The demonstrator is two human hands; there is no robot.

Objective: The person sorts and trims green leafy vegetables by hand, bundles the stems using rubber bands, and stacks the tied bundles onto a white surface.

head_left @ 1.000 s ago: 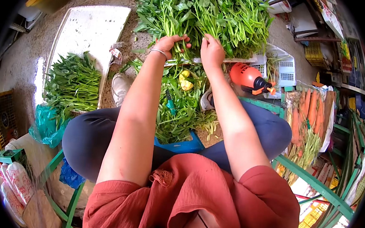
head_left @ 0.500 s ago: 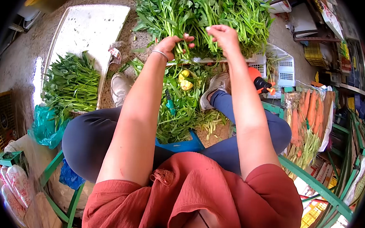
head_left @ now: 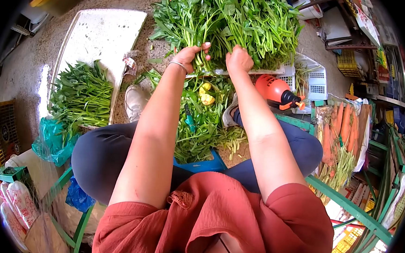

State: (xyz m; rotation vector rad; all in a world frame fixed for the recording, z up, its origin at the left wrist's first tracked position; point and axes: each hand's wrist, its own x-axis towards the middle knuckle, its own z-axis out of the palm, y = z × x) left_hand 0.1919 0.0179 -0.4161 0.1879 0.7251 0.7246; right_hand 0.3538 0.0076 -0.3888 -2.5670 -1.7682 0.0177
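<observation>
A big heap of long-stemmed leafy greens (head_left: 264,28), which look like water spinach, lies in front of me. At its near left side my left hand (head_left: 190,57) is closed around a bunch of stems, the thumb and fingertips showing. My right hand (head_left: 239,61) is at the heap's near edge, fingers curled around stems that it mostly hides. Between my feet, loose trimmed greens (head_left: 197,135) fill a blue container (head_left: 205,163). Yellow flower-like pieces (head_left: 206,94) and a teal-handled knife or cutter (head_left: 189,120) lie on those greens.
A white board (head_left: 101,32) at left carries a neat pile of greens (head_left: 84,93). On the right are an orange spray bottle (head_left: 272,89), a white plastic crate (head_left: 317,82) and carrots (head_left: 344,123). Green metal frame bars (head_left: 346,205) flank my legs. A teal bag (head_left: 53,143) hangs at left.
My right hand has moved down and left, from a raised pinch over the heap to a closed grip at its near edge. My left hand stays on its bunch. More of the spray bottle shows.
</observation>
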